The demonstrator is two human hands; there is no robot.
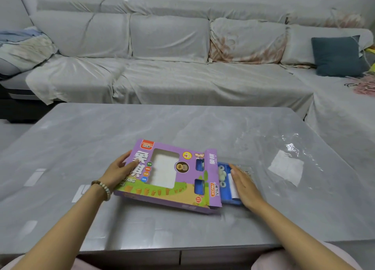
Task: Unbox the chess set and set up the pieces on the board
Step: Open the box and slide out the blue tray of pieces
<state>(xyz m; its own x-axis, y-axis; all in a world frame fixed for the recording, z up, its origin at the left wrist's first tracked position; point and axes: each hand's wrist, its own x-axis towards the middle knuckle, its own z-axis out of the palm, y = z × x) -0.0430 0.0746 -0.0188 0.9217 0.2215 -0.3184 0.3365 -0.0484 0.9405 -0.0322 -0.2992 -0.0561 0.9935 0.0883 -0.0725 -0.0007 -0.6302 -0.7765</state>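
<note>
Purple cardboard box (170,176) sits on the grey worktop (182,123), left hand (119,170) gripping its left edge. Right hand (245,186) rests flat, fingers straight, on a blue plastic tray (230,196) of round white pieces (222,176) jutting out. Crinkled clear wrap (294,162) lies nearby.

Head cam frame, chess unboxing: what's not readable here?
Head view only.
1) blue plastic tray: mostly inside the purple cardboard box, so the piece count is hidden.
2) white round pieces: markings too small and blurred.
3) Tray's right edge: covered by the right hand.
4) left hand: fingers beneath the box are hidden by it.
</note>
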